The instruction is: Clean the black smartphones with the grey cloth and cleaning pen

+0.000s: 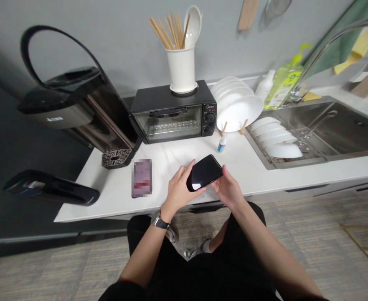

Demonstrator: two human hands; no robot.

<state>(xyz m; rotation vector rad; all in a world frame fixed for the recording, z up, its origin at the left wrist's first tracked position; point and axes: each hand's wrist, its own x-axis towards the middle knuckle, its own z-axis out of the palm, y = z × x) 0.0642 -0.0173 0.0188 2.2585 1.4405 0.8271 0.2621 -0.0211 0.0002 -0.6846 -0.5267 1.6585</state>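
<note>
A smartphone (206,170) with a dark, glossy screen is held between my two hands, over the front edge of the white counter (171,154). My left hand (181,187) grips its left end, thumb along the near side and fingers at the far side. My right hand (228,188) closes on the right end, with fingertips reaching under it. Left of my hands, a flat rectangular item (141,177), blurred by pixelation, lies on the counter. Just beyond the phone stands a small bottle (222,144) with a blue and white label.
A black toaster oven (174,121) carries a white utensil holder (182,69). Left are a black drinks machine (83,104) and a dark cylinder (52,187). Right are racked white plates (242,113), a green soap bottle (280,85) and a steel sink (337,133) with several bowls (276,136).
</note>
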